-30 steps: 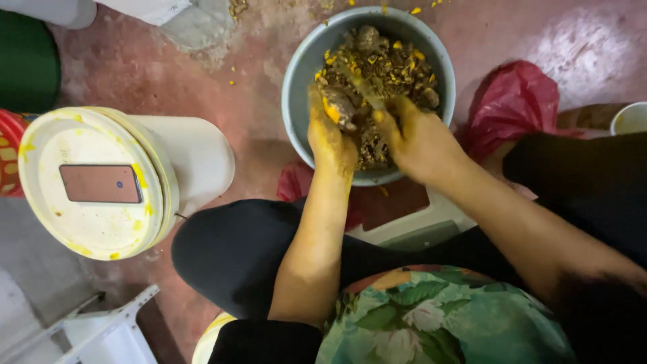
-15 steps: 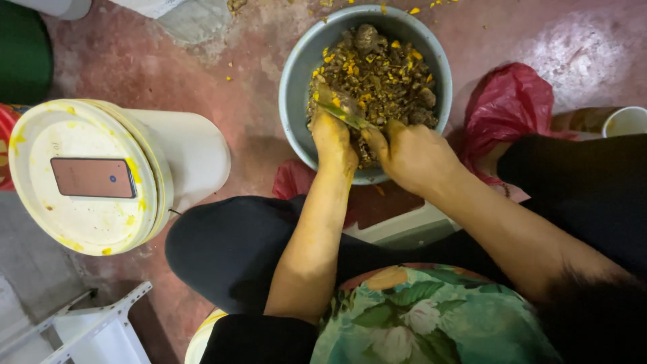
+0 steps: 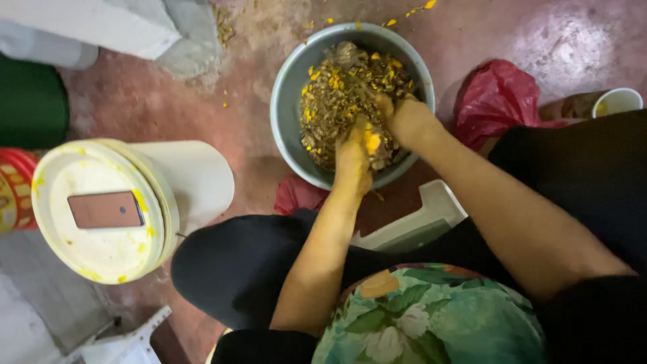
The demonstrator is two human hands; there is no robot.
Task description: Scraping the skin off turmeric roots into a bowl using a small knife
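A grey metal bowl point(image 3: 283, 114) stands on the reddish floor in front of my knees, filled with brown scraps and yellow bits point(image 3: 337, 87). Both my hands are inside it. My left hand point(image 3: 354, 162) rests at the near side of the heap, fingers curled around a yellow piece point(image 3: 371, 143). Just to its right, my right hand point(image 3: 408, 121) presses into the heap, and the mix hides its fingertips. The two hands nearly touch.
A white bucket point(image 3: 195, 175) with a stained lid stands at left, a phone point(image 3: 106, 209) lying on it. A red plastic bag point(image 3: 495, 94) and a white cup point(image 3: 617, 101) sit at right. A white stool point(image 3: 411, 226) is under my legs. Yellow crumbs dot the floor.
Both hands have pushed further into the bowl, from its near rim into the heap. The view has shifted slightly.
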